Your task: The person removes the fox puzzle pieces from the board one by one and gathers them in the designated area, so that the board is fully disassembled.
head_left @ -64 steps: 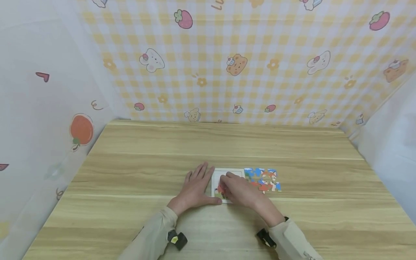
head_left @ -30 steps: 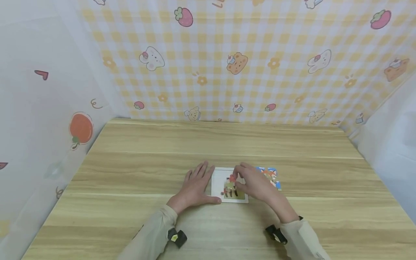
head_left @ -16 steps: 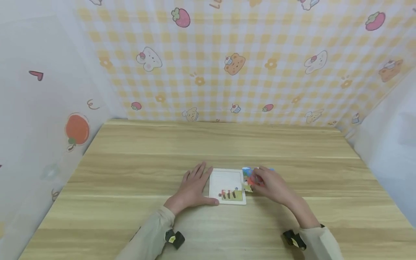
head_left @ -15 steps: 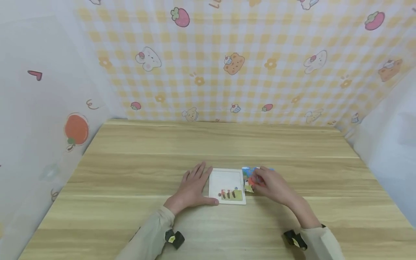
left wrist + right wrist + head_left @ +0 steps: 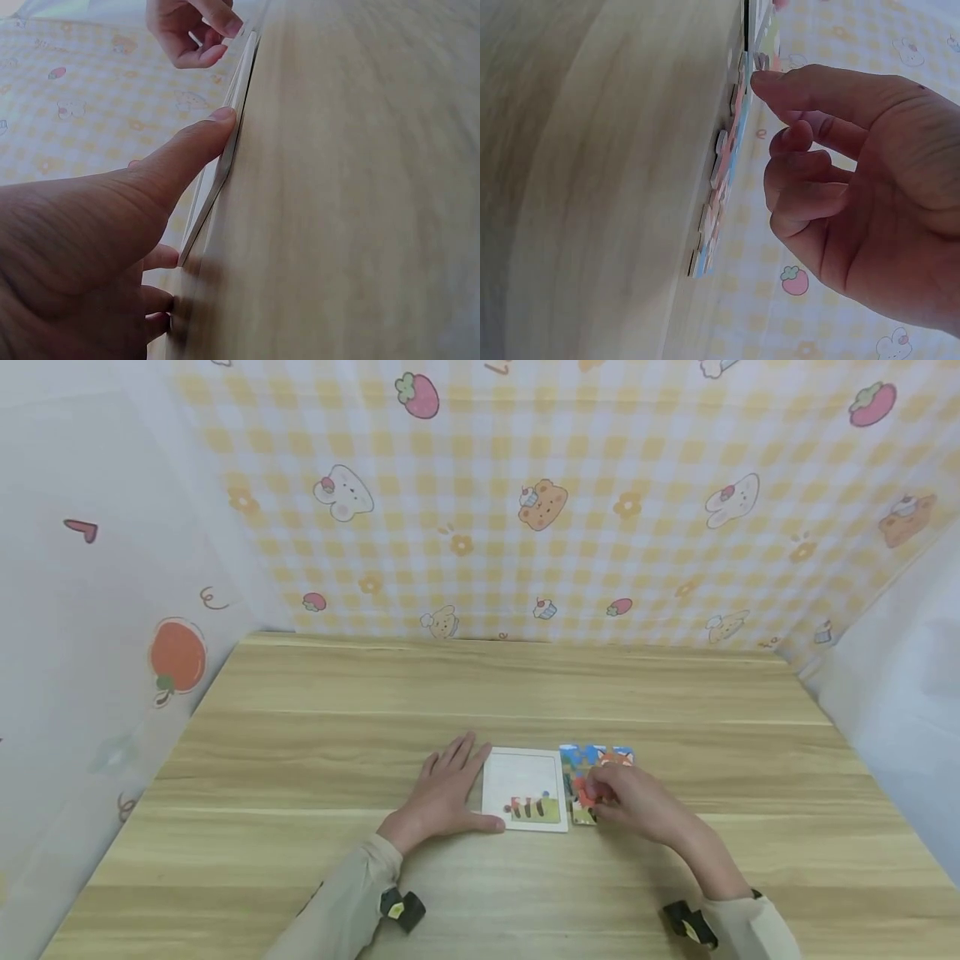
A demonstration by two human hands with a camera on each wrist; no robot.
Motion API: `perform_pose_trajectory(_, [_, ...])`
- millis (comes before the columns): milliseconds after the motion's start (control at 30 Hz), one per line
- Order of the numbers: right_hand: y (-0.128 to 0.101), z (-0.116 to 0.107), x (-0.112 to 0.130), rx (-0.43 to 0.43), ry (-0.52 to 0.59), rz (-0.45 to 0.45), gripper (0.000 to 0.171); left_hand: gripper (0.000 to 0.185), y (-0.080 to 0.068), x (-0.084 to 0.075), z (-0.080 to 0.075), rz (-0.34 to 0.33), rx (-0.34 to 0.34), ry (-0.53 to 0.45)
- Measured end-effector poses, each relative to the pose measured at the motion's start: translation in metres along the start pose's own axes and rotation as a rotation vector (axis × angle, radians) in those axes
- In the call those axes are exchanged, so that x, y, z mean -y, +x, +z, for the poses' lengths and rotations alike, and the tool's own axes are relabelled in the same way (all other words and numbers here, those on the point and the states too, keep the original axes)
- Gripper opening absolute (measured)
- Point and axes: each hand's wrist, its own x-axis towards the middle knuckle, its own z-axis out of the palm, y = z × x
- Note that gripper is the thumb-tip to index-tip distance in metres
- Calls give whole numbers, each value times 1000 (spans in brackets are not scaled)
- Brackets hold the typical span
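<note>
A white puzzle tray [image 5: 521, 777] lies flat on the table, with a strip of joined pieces [image 5: 540, 810] in its lower right; the rest of its bed is bare. My left hand [image 5: 442, 797] rests at the tray's left side, fingers spread, its thumb on the near edge. Just right of the tray, my right hand [image 5: 637, 802] pinches a yellow-green puzzle piece [image 5: 582, 814] between thumb and index finger, low over the table. The right wrist view shows that hand's other fingers curled. Beneath and behind it lies a group of colourful puzzle pieces [image 5: 572, 755], partly hidden.
A wood-grain table [image 5: 375, 693] carries everything. Behind it hangs a yellow checked cloth [image 5: 450, 485], with white cloth at both sides. Each sleeve cuff bears a black wrist camera, one on the left [image 5: 402, 910], one on the right [image 5: 690, 925].
My right hand lifted a piece from the tray and carried it right to the loose pieces, then shifted slightly toward me. Fewer pieces lie in the tray. My left hand stays at its side.
</note>
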Motion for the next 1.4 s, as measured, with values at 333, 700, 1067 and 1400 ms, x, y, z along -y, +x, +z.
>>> perform_pose_trajectory(333, [1,1,2,64,37,40,20,104,1,0,0,2,-9,-9])
perform_pose_trajectory(700, [2,2,2,108,77,63,19,103,0,0,1,2,-1,-11])
perform_pose_trajectory(1067, [4,3,2,115,48,82,17,103,0,-1,1,-7,1,-12])
perform_pose_trajectory(1400, [5,1,4,108,44,81,16,103,1,-1,0,-3,2,-1])
